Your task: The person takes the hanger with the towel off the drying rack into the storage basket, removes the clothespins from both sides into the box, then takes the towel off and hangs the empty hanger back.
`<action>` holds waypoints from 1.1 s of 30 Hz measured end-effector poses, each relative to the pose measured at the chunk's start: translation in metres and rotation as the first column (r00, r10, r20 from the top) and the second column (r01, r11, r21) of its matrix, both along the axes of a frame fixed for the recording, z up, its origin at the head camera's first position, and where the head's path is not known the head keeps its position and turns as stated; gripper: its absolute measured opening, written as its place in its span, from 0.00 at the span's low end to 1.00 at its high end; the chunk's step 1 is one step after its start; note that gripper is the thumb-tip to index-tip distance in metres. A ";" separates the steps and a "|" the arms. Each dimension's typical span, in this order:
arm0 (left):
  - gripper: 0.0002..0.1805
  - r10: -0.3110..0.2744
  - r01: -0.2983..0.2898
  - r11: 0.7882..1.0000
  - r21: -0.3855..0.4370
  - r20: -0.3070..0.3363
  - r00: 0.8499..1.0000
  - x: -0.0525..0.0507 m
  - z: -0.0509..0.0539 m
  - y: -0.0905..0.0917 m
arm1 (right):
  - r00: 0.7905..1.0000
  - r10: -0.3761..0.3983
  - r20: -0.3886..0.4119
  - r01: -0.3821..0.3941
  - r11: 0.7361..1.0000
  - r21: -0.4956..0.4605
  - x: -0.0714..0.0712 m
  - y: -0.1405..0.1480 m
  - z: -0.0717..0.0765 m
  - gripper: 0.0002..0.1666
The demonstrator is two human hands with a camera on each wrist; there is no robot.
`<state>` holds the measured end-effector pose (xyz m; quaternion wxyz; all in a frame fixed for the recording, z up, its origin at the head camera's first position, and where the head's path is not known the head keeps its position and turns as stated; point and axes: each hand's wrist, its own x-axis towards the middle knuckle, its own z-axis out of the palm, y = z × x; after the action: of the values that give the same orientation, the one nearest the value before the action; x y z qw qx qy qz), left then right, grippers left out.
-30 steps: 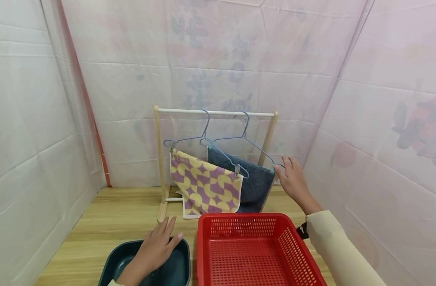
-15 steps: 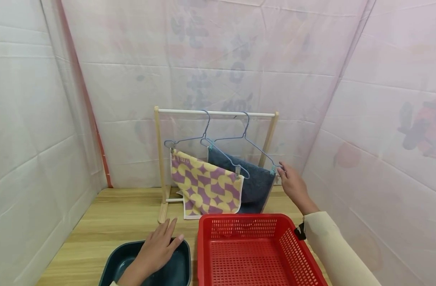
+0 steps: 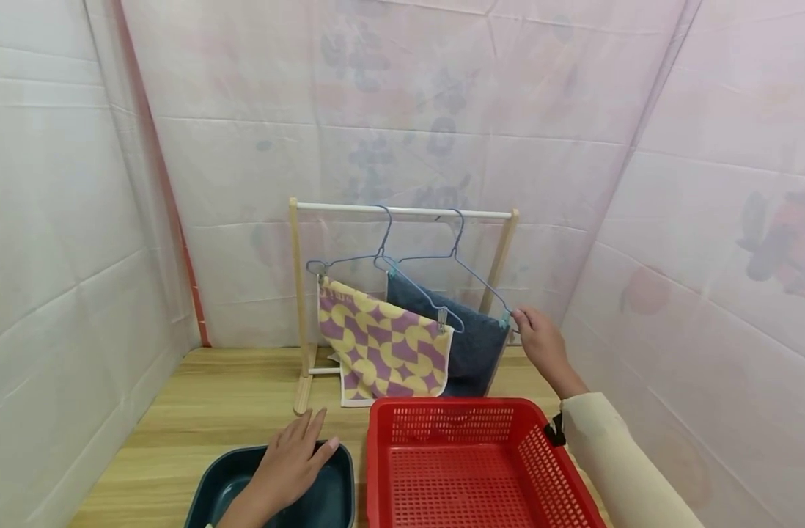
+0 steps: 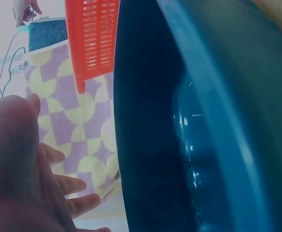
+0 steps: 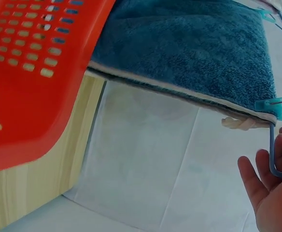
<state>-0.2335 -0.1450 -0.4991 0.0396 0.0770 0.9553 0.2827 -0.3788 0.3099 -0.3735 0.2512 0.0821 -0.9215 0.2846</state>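
Note:
My right hand [image 3: 543, 346] pinches the right end of a blue wire hanger [image 3: 479, 277] that hooks over the rack's white bar. A dark blue towel [image 5: 194, 53] hangs from that hanger, its corner held by a teal clothespin [image 5: 276, 105] close to my fingers. In front of it, a second blue hanger [image 3: 412, 282] carries a yellow and purple patterned towel [image 3: 383, 341], fixed with metal clips [image 3: 442, 320]. My left hand [image 3: 285, 463] hovers over the dark green basin [image 3: 207, 477], fingers spread and holding nothing.
A red plastic basket [image 3: 376, 462] stands right of the basin, before the towels. The drying rack [image 3: 299, 293] has wooden posts on a wooden table [image 3: 158, 433]. White sheeting [image 3: 244, 161] encloses the back and sides.
The right hand has closed its fingers on the hanger's end and drawn it slightly down. The left hand stays over the basin.

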 end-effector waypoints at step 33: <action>0.45 0.013 -0.013 0.999 -0.035 -0.022 1.000 0.007 0.002 0.001 | 0.989 -0.119 -0.082 0.108 0.986 -0.130 0.011 -0.004 0.018 0.31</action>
<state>-0.2263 -0.1441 -0.4966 0.0286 0.0732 0.9610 0.2652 -0.3677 0.3061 -0.3550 0.3128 0.0262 -0.8928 0.3231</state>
